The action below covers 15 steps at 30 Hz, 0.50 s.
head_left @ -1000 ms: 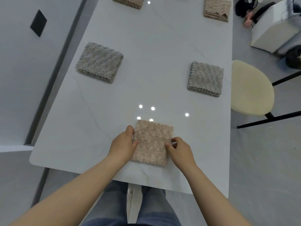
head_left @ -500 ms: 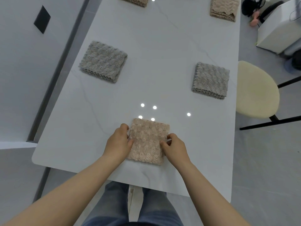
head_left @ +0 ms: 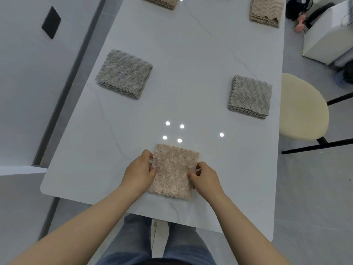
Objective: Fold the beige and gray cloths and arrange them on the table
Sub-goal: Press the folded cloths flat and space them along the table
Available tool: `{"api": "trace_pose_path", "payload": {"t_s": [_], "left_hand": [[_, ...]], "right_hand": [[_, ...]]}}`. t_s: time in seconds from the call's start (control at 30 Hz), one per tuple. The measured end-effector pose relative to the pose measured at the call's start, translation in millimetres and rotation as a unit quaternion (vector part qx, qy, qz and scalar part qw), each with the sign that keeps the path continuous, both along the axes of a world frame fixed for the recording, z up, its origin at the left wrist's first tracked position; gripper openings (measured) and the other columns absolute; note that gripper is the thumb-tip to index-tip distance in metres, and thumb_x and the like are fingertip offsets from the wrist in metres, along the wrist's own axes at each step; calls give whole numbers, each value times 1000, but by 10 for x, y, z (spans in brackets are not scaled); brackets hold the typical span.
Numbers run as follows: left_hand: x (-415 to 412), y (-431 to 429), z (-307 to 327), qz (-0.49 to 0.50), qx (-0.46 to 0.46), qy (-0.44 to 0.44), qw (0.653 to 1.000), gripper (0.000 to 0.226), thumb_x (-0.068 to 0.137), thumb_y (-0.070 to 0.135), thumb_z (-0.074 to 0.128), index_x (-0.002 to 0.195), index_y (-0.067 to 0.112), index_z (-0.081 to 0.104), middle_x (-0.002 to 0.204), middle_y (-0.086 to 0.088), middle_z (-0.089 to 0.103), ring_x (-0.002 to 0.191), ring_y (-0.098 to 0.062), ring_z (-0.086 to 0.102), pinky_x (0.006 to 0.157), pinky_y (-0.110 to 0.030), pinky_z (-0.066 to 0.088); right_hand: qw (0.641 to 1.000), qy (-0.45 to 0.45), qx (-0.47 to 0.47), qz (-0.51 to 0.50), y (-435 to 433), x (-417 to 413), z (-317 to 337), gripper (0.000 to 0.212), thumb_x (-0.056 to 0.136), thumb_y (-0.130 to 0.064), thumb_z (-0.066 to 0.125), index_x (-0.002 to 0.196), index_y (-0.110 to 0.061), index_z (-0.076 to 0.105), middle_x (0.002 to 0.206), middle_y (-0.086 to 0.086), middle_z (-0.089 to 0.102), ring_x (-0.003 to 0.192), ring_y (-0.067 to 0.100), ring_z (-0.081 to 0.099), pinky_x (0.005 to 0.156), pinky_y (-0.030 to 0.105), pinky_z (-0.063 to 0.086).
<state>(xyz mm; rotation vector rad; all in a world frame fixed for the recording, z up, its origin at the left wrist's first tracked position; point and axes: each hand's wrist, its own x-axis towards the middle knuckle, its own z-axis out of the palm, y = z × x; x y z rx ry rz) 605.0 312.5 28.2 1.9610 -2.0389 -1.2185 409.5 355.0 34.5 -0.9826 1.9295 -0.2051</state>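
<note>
We see a wide open lane down the counter [head_left: 191,60] middle, btwn left gray cloth [head_left: 124,73] and right gray cloth [head_left: 250,96]. Far-left beige cloth [head_left: 159,0] and far-right beige cloth [head_left: 266,11] block the far corners. Near beige cloth [head_left: 174,171], gripped by left hand [head_left: 138,174] and right hand [head_left: 207,177], fills front center; counter open either side. Chair [head_left: 303,108] sits just beside the right edge.

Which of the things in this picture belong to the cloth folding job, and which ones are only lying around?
Job in hand: near beige cloth, pinched at its sides by left hand and right hand; left gray cloth; right gray cloth; far-left beige cloth; far-right beige cloth; table.

Lying about: cream stool; white box; black panel.
</note>
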Motion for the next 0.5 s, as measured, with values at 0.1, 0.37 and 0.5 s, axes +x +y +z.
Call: {"api": "trace_pose_path", "payload": {"t_s": [0.1, 0.37, 0.5], "left_hand": [[20, -23, 1, 5, -5, 1, 1000, 26, 89, 19, 57, 112, 14, 46, 85, 2, 55, 74, -15, 53, 63, -26, 36], [82, -80, 5, 12, -1, 5, 1000, 24, 90, 18, 56, 111, 15, 46, 84, 1, 57, 75, -15, 55, 65, -28, 44], [120, -151, 14, 7, 9, 5, 1000, 25, 88, 18, 58, 110, 15, 47, 86, -1, 58, 77, -16, 56, 66, -29, 44]], "right_hand": [[1000, 0, -8, 2, -9, 28, -14, 11, 92, -21, 55, 97, -11, 54, 91, 6, 62, 84, 24, 63, 77, 43, 55], [1000, -3, -19, -4, -66, 88, -26, 10, 92, -22, 54, 97, -14, 53, 89, 4, 63, 80, 23, 63, 72, 35, 53], [1000, 4, -22, -2, -85, 105, -14, 10, 91, -23, 55, 96, -14, 53, 87, 4, 63, 80, 23, 63, 72, 35, 52]]}}
